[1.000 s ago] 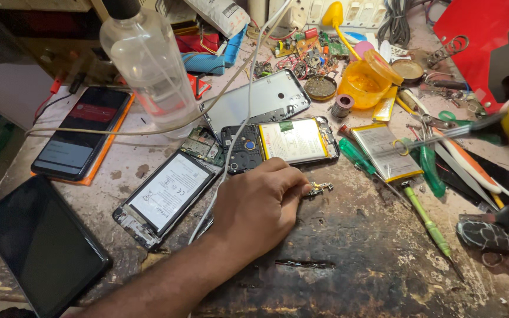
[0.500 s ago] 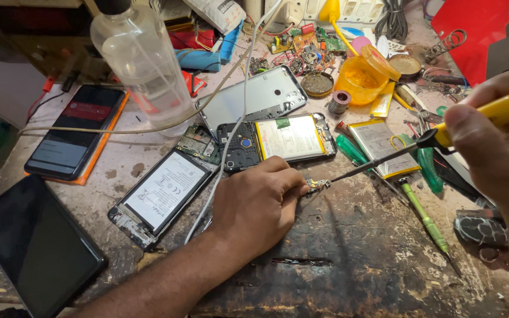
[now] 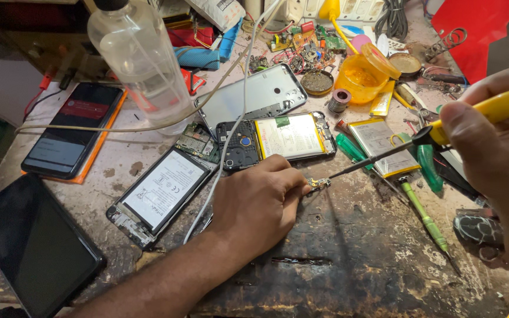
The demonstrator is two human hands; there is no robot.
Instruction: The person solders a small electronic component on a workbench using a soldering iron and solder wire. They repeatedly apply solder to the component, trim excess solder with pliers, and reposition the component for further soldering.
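Pinched under the left hand [image 3: 260, 203] near the desk's middle, the small part [image 3: 318, 184] is met by the right hand's [image 3: 496, 147] gripped soldering iron [image 3: 384, 154], so fingertips could be burned by a slip.

right hand [image 3: 496, 153]: cut off at right edge | soldering iron [image 3: 384, 154]: handle end out of frame | small part [image 3: 318, 184]: too small to identify, perhaps a connector | left hand [image 3: 257, 203]: fingertips hide part's left end
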